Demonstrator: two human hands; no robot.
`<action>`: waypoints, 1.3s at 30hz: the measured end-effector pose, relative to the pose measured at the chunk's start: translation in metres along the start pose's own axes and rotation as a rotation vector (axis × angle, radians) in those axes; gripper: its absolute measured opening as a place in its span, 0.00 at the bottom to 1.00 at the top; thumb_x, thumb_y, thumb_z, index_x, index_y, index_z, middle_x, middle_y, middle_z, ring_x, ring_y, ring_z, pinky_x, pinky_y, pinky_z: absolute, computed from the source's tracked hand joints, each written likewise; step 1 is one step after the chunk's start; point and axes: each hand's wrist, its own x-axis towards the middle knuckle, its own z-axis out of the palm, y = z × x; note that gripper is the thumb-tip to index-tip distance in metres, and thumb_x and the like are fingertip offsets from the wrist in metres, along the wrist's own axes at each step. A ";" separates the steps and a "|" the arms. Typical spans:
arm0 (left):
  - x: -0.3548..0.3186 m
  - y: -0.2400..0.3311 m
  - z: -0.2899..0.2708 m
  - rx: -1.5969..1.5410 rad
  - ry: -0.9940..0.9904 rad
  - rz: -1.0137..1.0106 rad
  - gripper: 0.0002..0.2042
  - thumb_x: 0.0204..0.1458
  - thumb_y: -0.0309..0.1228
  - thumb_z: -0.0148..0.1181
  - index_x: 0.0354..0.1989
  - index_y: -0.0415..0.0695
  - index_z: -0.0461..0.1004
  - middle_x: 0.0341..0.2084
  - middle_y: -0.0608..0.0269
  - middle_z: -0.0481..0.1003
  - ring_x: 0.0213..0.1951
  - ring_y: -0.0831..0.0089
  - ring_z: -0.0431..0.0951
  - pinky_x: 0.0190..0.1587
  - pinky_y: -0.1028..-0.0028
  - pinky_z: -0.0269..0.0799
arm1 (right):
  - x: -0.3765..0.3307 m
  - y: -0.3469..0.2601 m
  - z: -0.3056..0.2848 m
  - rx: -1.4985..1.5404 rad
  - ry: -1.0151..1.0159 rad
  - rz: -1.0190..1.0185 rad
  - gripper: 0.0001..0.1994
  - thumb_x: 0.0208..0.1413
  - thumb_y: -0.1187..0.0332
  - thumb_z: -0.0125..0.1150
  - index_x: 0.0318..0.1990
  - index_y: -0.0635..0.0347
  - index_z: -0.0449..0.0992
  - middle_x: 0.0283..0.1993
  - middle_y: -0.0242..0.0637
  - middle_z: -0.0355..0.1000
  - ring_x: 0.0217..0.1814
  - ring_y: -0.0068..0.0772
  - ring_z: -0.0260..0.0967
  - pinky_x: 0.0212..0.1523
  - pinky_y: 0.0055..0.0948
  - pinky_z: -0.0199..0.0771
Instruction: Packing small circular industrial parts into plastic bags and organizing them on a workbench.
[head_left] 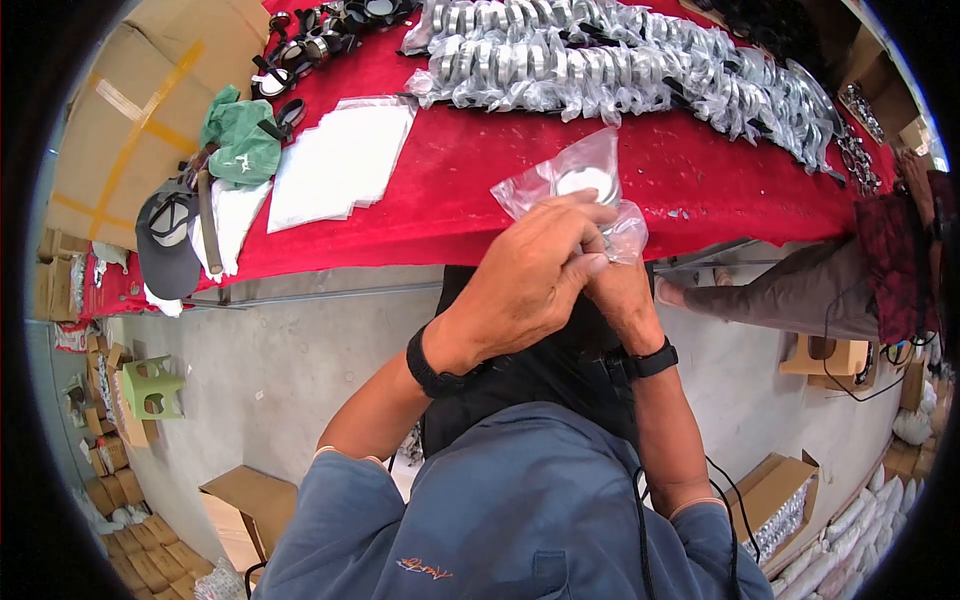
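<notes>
Over the near edge of the red-covered table, both my hands are closed on one clear plastic bag (530, 191). Inside it lies a round, white-faced piece (583, 181) with a silver rim, somewhat like a watch. My left hand (535, 265) crosses in front, its thumb and fingers pinching the bag's near side by the round piece. Behind and below it, my right hand (622, 295) grips the bag's lower right part; my left hand hides most of its fingers. A stack of flat white bags or sheets (340, 155) lies to the left.
Rows of bagged silver round pieces (560, 75) fill the table's far side. Black-strapped round pieces (300, 50), a green cloth bag (240, 135) and a grey cap (168, 245) lie at left. Another person's leg (780, 300) is at right. Cartons (255, 500) and a green stool (152, 388) stand below.
</notes>
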 end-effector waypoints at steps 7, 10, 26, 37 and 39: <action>0.006 -0.001 0.003 0.087 0.102 0.121 0.08 0.53 0.19 0.66 0.40 0.39 0.76 0.51 0.51 0.82 0.55 0.49 0.79 0.60 0.57 0.74 | -0.008 0.001 -0.007 0.067 0.048 -0.176 0.15 0.64 0.68 0.70 0.54 0.64 0.79 0.47 0.36 0.81 0.46 0.28 0.79 0.45 0.34 0.82; -0.002 0.006 -0.002 0.075 -0.014 0.109 0.11 0.52 0.20 0.67 0.43 0.39 0.78 0.52 0.50 0.82 0.57 0.46 0.79 0.60 0.56 0.75 | 0.005 0.004 -0.013 -0.441 0.099 -0.342 0.22 0.57 0.70 0.74 0.59 0.62 0.76 0.55 0.39 0.80 0.53 0.32 0.80 0.55 0.37 0.82; -0.014 -0.022 0.013 -0.808 0.148 -0.510 0.38 0.46 0.39 0.85 0.62 0.35 0.72 0.50 0.60 0.80 0.51 0.73 0.79 0.59 0.70 0.74 | -0.011 -0.016 0.013 0.083 -0.066 -0.304 0.28 0.57 0.67 0.71 0.63 0.66 0.69 0.51 0.42 0.76 0.54 0.37 0.77 0.59 0.38 0.79; -0.029 -0.017 -0.007 -0.842 0.154 -0.470 0.33 0.48 0.37 0.83 0.59 0.34 0.75 0.49 0.61 0.80 0.51 0.73 0.81 0.58 0.69 0.75 | 0.006 -0.007 0.039 0.081 -0.177 -0.242 0.22 0.50 0.72 0.65 0.54 0.69 0.73 0.40 0.51 0.78 0.42 0.47 0.78 0.48 0.44 0.80; -0.035 -0.024 -0.018 -0.766 0.185 -0.501 0.31 0.49 0.37 0.82 0.58 0.34 0.75 0.48 0.61 0.81 0.50 0.73 0.81 0.57 0.69 0.75 | 0.007 -0.006 0.056 0.041 -0.073 -0.419 0.18 0.51 0.74 0.62 0.50 0.70 0.74 0.38 0.57 0.79 0.41 0.56 0.81 0.44 0.49 0.80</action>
